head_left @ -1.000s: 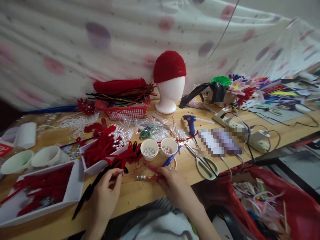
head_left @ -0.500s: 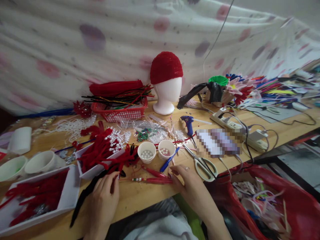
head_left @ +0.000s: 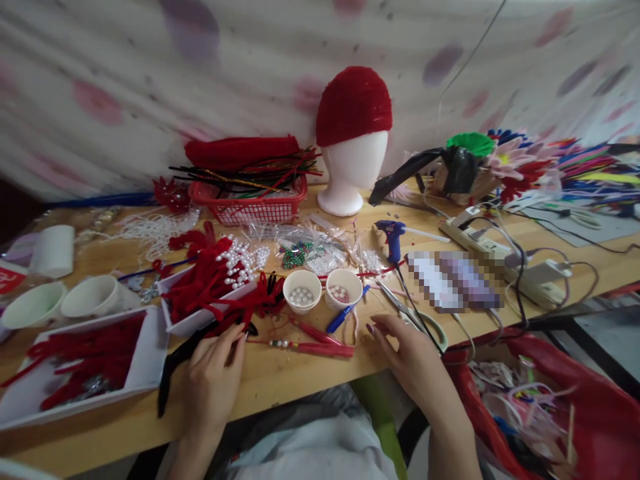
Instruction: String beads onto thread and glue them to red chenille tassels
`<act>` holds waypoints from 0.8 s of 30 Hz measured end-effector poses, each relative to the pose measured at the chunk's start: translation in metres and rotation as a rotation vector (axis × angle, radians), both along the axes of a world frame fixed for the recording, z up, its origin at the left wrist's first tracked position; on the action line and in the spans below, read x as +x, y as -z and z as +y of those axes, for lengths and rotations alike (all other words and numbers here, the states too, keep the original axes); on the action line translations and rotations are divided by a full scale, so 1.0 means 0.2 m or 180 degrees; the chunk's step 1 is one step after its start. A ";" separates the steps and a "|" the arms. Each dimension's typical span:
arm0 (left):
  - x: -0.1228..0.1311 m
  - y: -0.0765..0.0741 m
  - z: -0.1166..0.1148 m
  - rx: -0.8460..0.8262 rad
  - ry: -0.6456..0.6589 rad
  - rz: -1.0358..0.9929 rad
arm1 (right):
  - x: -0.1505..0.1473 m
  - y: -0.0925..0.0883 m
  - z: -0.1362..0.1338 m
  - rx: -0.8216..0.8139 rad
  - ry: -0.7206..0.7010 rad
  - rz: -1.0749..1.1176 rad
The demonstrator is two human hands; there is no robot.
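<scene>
The fingers of the left hand (head_left: 215, 373) were pressed together, seeming to pinch the end of the beaded tassel strand (head_left: 323, 349), which lay on the table (head_left: 295, 383) in front of two paper cups (head_left: 302, 309), while those of the right hand (head_left: 407, 348) were loosely parted beyond the tassel ends, with nothing visible between them. A slackened pinch might have let the strand slip, and a careless forward sweep might have tipped a cup, scattering loose beads.

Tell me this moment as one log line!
left hand: by beaded thread; right hand: open, near scissors; red tassels: on table
</scene>
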State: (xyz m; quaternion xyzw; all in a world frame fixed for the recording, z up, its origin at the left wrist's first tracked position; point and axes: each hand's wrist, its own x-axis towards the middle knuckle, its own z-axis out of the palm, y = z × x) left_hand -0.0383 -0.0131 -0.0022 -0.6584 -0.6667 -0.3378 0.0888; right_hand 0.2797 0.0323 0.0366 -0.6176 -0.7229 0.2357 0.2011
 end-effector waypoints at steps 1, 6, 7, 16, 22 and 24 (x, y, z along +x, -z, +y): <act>0.00 0.00 0.00 0.0028 -0.0017 0.0012 | 0.01 0.00 0.00 0.0004 0.0034 0.0003; 0.00 0.02 -0.01 -0.0105 -0.0170 0.0081 | -0.02 -0.02 0.00 0.0264 0.0209 0.0047; 0.00 0.02 -0.01 -0.0132 -0.0173 0.0094 | -0.06 -0.04 0.00 0.0365 0.0157 0.0135; 0.04 -0.06 0.04 -0.0266 0.0186 -0.0152 | -0.39 -0.06 0.02 -0.0177 -0.0664 -0.0026; 0.13 -0.09 0.12 -0.1240 0.0267 0.0167 | -0.41 0.00 0.08 -0.0420 -0.0626 -0.0681; 0.14 -0.09 0.13 -0.1398 0.0325 0.0198 | -0.41 0.01 0.10 -0.0449 -0.0682 -0.0666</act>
